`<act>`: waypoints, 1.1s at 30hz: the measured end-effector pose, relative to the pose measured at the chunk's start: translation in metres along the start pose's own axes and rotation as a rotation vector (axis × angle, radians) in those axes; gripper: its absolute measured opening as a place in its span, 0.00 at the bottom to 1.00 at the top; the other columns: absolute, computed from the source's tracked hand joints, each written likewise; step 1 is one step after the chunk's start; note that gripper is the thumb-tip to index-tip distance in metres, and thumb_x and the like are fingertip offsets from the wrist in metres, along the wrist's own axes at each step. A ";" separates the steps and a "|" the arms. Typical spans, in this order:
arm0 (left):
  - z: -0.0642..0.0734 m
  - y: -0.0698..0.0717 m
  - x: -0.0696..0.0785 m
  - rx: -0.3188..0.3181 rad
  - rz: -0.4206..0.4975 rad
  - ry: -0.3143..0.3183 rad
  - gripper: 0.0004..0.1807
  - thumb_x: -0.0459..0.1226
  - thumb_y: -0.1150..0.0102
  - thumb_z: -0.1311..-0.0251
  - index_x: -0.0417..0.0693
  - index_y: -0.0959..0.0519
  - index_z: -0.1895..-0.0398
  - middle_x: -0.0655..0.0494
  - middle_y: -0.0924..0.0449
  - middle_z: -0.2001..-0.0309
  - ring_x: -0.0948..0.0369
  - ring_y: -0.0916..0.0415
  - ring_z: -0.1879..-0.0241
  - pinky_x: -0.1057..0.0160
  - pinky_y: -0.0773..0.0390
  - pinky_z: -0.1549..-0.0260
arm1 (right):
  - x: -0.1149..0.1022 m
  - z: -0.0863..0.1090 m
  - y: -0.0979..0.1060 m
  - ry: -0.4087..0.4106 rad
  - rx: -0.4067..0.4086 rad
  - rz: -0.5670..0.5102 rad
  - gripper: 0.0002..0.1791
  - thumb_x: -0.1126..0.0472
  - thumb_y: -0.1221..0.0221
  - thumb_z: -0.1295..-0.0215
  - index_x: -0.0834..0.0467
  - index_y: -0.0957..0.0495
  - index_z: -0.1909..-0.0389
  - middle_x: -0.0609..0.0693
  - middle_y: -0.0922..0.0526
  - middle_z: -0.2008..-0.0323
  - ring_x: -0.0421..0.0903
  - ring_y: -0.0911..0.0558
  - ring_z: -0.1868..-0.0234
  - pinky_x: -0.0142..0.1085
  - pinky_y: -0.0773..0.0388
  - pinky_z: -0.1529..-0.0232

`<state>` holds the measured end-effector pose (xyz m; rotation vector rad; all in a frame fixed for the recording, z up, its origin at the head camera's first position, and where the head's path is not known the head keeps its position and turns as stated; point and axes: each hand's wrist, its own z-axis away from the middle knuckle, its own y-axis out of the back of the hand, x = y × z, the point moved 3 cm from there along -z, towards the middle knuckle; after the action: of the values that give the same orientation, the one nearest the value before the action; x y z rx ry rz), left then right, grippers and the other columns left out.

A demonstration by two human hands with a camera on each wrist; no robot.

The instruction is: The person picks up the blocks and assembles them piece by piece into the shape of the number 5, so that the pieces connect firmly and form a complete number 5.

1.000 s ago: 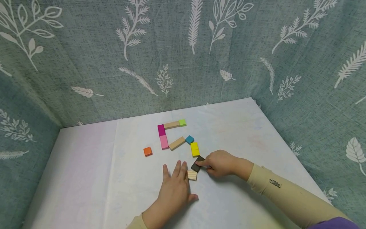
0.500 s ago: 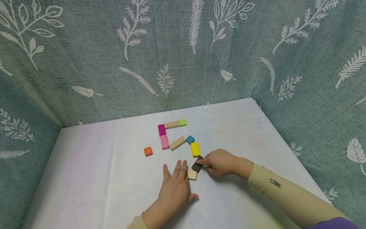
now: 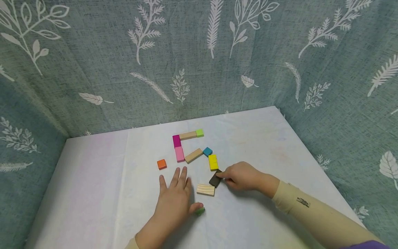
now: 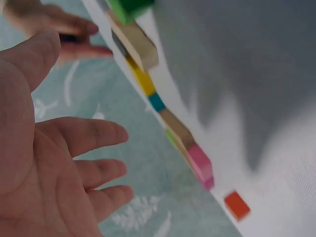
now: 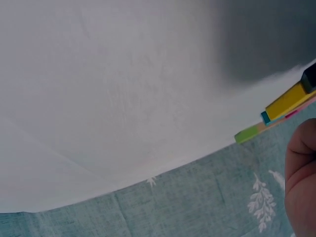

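Observation:
In the head view, my right hand [image 3: 244, 175] has its index finger on the dark brown block [image 3: 214, 179], with the thumb apart beside it. This block meets the corner of a pale wood-grain block [image 3: 205, 190]. My left hand [image 3: 174, 200] is spread out to the left of that block, holding nothing. A green block [image 3: 200, 211] shows partly from under its thumb; in the left wrist view the green block [image 4: 129, 7] is cut off at the top. A yellow block [image 3: 212, 162] lies just beyond the dark one.
A winding line of blocks continues through a blue block [image 3: 207, 151], a wooden block [image 3: 193, 155], a pink block [image 3: 179, 154], a magenta block [image 3: 176, 141] and another wooden block [image 3: 188, 135] to a lime block [image 3: 199, 133]. An orange block [image 3: 161, 164] lies apart. Patterned curtains [image 3: 124, 86] surround the white table [image 3: 273, 138].
My left hand has slid left, uncovering the whole pale wood-grain block and part of the green one. The right hand stays at the dark block, its index finger nearer the block's edge.

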<state>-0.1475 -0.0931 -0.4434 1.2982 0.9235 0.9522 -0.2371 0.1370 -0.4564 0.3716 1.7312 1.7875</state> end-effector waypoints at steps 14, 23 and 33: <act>0.019 -0.003 0.001 0.016 -0.022 -0.004 0.41 0.71 0.36 0.52 0.44 0.12 0.57 0.43 0.35 0.26 0.43 0.42 0.24 0.23 0.40 0.37 | -0.001 0.009 0.002 0.015 0.084 0.010 0.21 0.64 0.39 0.34 0.50 0.17 0.41 0.42 0.14 0.71 0.35 0.37 0.80 0.26 0.38 0.77; 0.008 -0.017 0.033 0.006 -0.142 0.003 0.49 0.73 0.35 0.55 0.35 0.13 0.53 0.41 0.24 0.34 0.43 0.34 0.29 0.28 0.35 0.37 | -0.003 0.009 0.003 0.020 0.134 0.003 0.19 0.61 0.39 0.35 0.49 0.16 0.43 0.41 0.13 0.70 0.34 0.36 0.80 0.25 0.37 0.76; -0.008 -0.010 0.003 0.003 -0.045 0.118 0.34 0.63 0.22 0.62 0.41 0.10 0.68 0.47 0.24 0.34 0.45 0.34 0.28 0.28 0.38 0.34 | -0.003 0.014 0.002 0.028 0.141 0.001 0.20 0.63 0.39 0.36 0.50 0.16 0.43 0.42 0.13 0.69 0.33 0.37 0.80 0.25 0.39 0.77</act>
<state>-0.1530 -0.0876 -0.4543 1.2290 1.0416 1.0004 -0.2275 0.1464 -0.4525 0.4073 1.8827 1.6836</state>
